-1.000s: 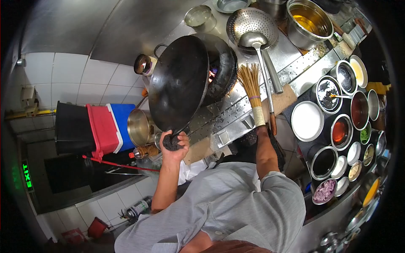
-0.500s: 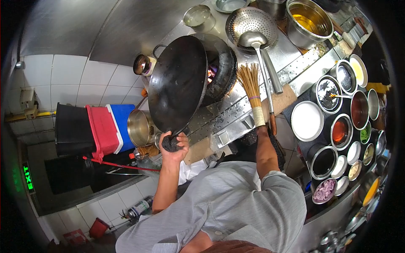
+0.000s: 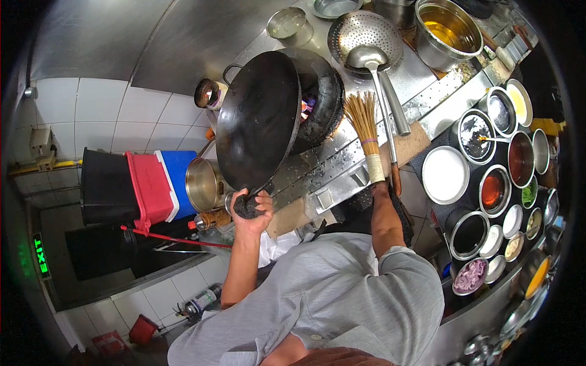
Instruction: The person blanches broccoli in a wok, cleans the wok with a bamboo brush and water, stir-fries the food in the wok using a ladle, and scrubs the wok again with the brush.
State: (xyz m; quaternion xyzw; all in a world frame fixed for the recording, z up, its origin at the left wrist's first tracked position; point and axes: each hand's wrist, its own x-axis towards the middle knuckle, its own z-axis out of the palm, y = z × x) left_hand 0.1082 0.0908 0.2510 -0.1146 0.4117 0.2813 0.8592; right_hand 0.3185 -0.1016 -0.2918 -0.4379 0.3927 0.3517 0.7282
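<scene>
My left hand [image 3: 256, 221] is closed around a dark, rough cloth pad [image 3: 249, 206] at the near edge of a black wok [image 3: 259, 116]. The wok is tilted on its side beside the burner [image 3: 317, 122], where flames glow, and its inside looks bare. In my right hand [image 3: 380, 188] is a bamboo wok brush [image 3: 364, 125], gripped by its pale wrapped end with the bristles pointing away from me. The brush is over the steel counter front, apart from the wok. Most of the right fingers are hidden.
Right of the burner lie a perforated strainer [image 3: 348, 33] and a ladle [image 3: 366, 56]. A pot of oil [image 3: 448, 33] stands beyond. Several sauce bowls and a bowl of sliced onion [image 3: 470, 276] fill the right side. A steel pot [image 3: 202, 183] sits left of the wok.
</scene>
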